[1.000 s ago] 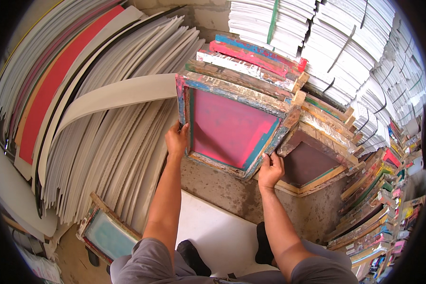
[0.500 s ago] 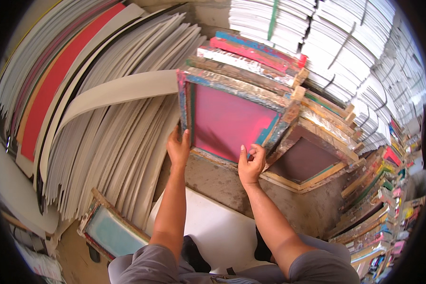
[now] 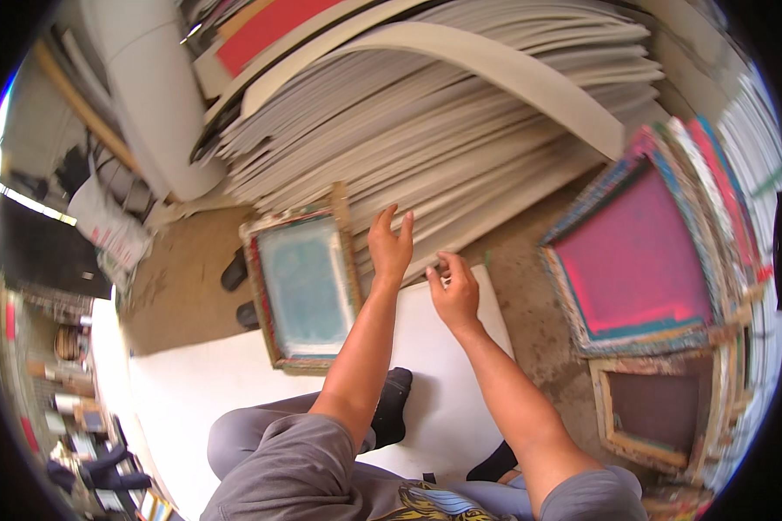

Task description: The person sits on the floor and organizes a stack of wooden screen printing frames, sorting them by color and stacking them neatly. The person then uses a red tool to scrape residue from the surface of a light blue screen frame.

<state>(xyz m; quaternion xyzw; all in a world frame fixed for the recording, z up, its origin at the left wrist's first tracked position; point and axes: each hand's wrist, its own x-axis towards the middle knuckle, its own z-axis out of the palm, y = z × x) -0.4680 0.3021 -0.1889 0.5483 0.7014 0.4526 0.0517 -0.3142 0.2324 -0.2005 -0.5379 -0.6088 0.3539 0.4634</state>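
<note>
A: What are the fingers doing?

B: On the bare left hand [image 3: 391, 250], fingers and thumb are standing apart, holding nothing; on the bare right hand [image 3: 454, 295], they are curling loosely, apart, with nothing showing between them

A: And the nearest frame?

B: The rectangular wooden frame with pale blue mesh [image 3: 307, 291] is resting just left of the left hand, its near end overlapping the flat white sheet [image 3: 187, 386] on the floor; whether it is lying flat or tilting, I cannot tell

A: How would you be handling it well?

B: I'd be gripping both wooden side rails, keeping fingertips off the mesh and lifting evenly, so no corner is scraping the sheet

A: What about the surface and the room?

B: Feet in black socks [image 3: 394, 408] are resting on the white sheet, and dusty brown floor [image 3: 174, 286] is showing beyond. A thick stack of long grey-white sheets [image 3: 426, 148] is spreading past the hands; at right, a paint-stained wooden frame with bright pink mesh [image 3: 639, 252] is standing near a smaller wooden frame with dark brown mesh [image 3: 656, 408]
</note>
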